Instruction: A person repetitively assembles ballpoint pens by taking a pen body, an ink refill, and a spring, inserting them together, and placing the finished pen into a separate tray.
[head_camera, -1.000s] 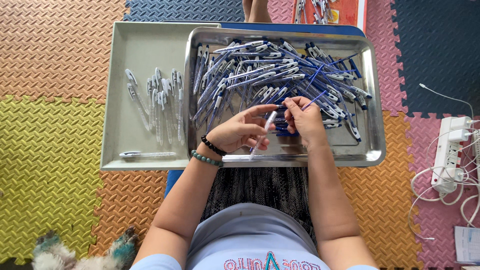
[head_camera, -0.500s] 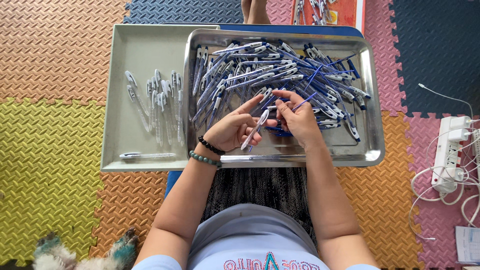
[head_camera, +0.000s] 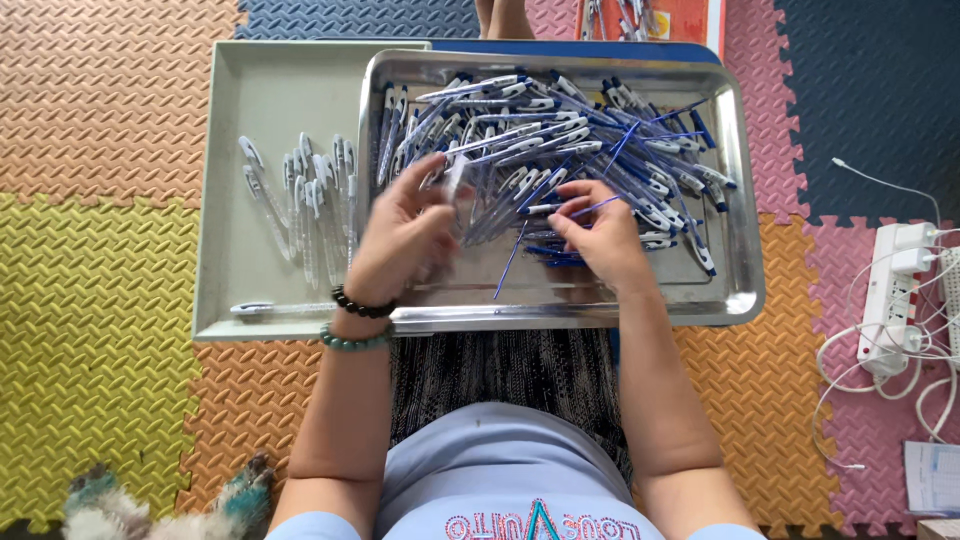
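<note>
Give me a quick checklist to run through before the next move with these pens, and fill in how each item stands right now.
1. Left hand has a pen barrel: cannot tell, the hand is blurred; a pale barrel seems to be at its fingertips.
2. Right hand has a blue refill: ok, a thin blue rod shows at its fingertips.
3. Loose parts in supply: ok, the steel tray holds a big heap.
4. Room on the grey tray: ok, much of its floor is bare beside the row of pens.
5. Trays steady: ok, both lie flat, with the steel one overlapping the grey.
</note>
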